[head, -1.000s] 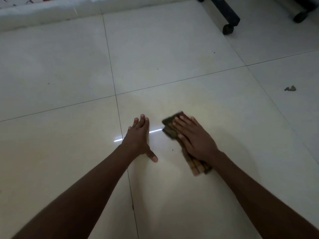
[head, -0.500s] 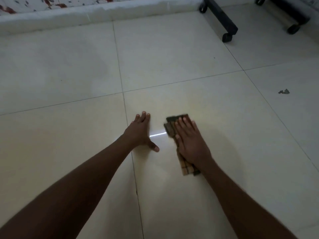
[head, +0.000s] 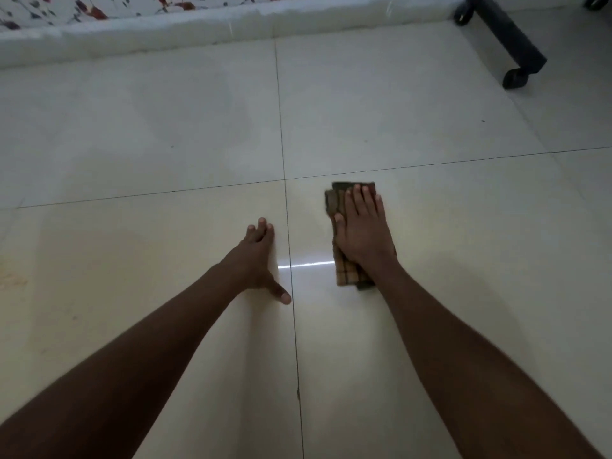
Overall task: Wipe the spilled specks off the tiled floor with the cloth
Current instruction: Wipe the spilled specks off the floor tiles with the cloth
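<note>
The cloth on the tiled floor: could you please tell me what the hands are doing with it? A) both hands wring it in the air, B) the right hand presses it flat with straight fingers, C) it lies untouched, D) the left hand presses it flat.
B: the right hand lies flat on the checked cloth with straight fingers, while the left hand rests on the bare tiled floor, apart from the cloth.

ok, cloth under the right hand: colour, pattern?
Brown and tan plaid cloth, dark green at its far edge; head view.
</note>
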